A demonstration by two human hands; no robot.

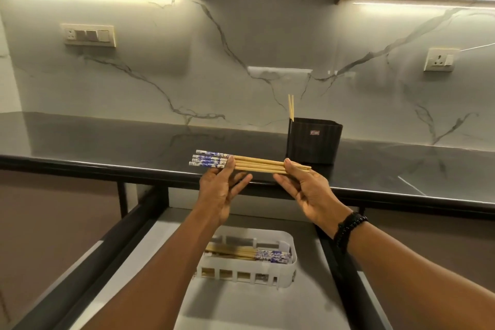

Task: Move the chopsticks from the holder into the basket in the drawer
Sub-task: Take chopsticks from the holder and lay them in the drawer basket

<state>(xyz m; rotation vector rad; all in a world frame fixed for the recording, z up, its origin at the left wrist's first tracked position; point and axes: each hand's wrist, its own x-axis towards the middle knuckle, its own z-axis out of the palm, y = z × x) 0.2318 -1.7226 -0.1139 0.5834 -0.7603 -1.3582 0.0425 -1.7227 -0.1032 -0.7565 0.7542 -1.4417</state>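
I hold a bundle of chopsticks level above the counter's front edge, blue-and-white patterned ends to the left. My left hand pinches it near the patterned ends, and my right hand pinches the bare wooden tips. The black holder stands on the counter just behind my right hand, with two chopsticks sticking up at its left corner. Below, a white slotted basket sits in the open drawer and holds several chopsticks lying flat, patterned ends to the right.
The dark glossy countertop runs left to right under a marble backsplash. Wall sockets are at the left and right. Black drawer rails flank the drawer. A dark cabinet hangs overhead.
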